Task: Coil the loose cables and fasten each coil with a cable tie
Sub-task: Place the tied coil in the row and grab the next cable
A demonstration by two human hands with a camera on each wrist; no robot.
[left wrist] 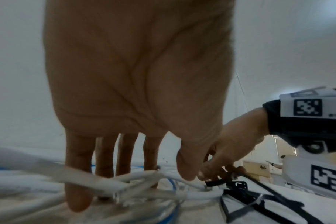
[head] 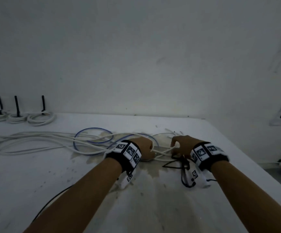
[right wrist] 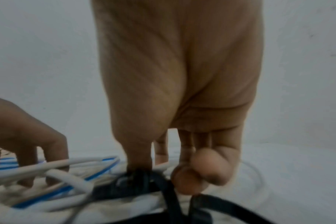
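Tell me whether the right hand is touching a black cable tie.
Touching. The left wrist view shows the right hand pinching the end of a black cable tie at its fingertips, beside the white cables.

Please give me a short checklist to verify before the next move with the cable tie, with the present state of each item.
1. Left hand holds the white cable loops down: ok, straight fingers reach down among them.
2. Right hand has a black plastic cable tie: ok, thumb and finger pinch it beside the white cable.
3. Tie passed around the whole bundle: cannot tell, too blurred.
4. Bundle separated from the blue-striped cable: not ok, they lie tangled together.
5. Spare black ties within reach: ok, beside the right hand.
6. Three finished coils out of the way: ok, by the wall.
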